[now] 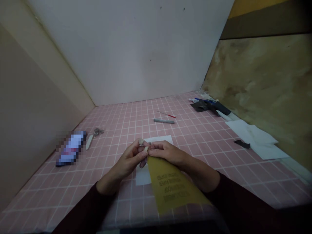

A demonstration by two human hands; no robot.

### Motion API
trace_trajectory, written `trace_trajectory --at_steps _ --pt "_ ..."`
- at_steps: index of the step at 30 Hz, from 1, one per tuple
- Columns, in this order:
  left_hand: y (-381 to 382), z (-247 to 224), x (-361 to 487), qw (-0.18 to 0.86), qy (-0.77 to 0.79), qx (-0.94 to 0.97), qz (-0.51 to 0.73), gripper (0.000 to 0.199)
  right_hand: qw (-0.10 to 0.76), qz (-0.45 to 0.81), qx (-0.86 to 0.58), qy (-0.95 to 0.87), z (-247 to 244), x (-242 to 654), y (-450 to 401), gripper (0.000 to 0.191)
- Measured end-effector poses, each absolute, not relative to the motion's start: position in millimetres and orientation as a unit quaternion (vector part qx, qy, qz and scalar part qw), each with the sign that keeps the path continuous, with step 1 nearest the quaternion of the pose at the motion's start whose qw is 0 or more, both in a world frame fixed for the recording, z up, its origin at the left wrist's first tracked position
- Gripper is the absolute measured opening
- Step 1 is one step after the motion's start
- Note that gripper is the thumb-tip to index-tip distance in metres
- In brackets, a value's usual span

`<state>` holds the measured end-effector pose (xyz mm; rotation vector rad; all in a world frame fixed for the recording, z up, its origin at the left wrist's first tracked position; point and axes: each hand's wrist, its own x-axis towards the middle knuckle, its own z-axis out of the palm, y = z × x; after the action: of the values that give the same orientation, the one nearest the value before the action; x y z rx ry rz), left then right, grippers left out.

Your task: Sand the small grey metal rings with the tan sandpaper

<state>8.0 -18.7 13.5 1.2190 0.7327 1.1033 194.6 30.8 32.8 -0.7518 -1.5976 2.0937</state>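
My left hand [133,156] is closed, its fingertips meeting those of my right hand; pale wraps show on its index finger and thumb. What lies between the fingertips is too small to make out. With its fingers bent, my right hand [164,151] grips the far corner of a yellow sheet of sandpaper [170,185]. Dark print runs across the sheet, which slants down toward the table's front edge beneath my right forearm. Under both hands lies a white sheet of paper [142,177], partly covered.
On the pink checked tablecloth [117,123] lie a grey stick [163,121] and a thin red-handled tool [172,116]. Leftward are a phone [71,148], a white strip [89,142] and small grey pieces [97,131]. White papers [255,138] and dark scraps [201,105] lie along the right wall.
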Motion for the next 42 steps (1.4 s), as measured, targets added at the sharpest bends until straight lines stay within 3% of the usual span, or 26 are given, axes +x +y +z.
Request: trace_trajectory --at_steps 15,22,24,27,29,31,35,40,42 --pt "-22.9 13.9 6.5 0.515 0.390 0.623 0.441 0.019 0.192 0.736 -0.292 -0.580 24.8 194.9 35.9 0.030" --pt "-18.7 6.2 6.5 0.605 0.395 0.562 0.402 0.026 0.296 0.426 -0.334 -0.787 24.7 192.3 27.7 0.022" --pt "-20.6 9.9 5.7 0.599 0.387 0.573 0.404 0.026 0.269 0.496 -0.331 -0.756 23.8 193.3 29.7 0.021" --pt "-26.5 18.9 5.5 0.530 0.411 0.627 0.395 0.027 0.144 0.702 -0.298 -0.630 22.0 194.9 35.0 0.021" --pt "-28.0 21.9 5.5 0.488 0.433 0.651 0.388 0.028 0.100 0.770 -0.280 -0.564 21.1 194.5 36.2 0.024" --pt "-25.8 20.3 5.2 0.505 0.432 0.640 0.387 0.029 0.130 0.748 -0.301 -0.577 21.0 192.5 34.5 0.026" --pt "-20.2 13.6 5.6 0.618 0.388 0.567 0.382 0.029 0.247 0.579 -0.359 -0.689 21.9 189.3 30.0 0.027" --pt "-27.6 20.3 7.1 0.499 0.423 0.641 0.402 0.023 0.143 0.729 -0.310 -0.594 20.3 194.3 33.8 0.016" --pt "-27.4 19.8 5.9 0.501 0.417 0.643 0.402 0.024 0.153 0.717 -0.313 -0.604 20.1 194.7 33.5 0.013"
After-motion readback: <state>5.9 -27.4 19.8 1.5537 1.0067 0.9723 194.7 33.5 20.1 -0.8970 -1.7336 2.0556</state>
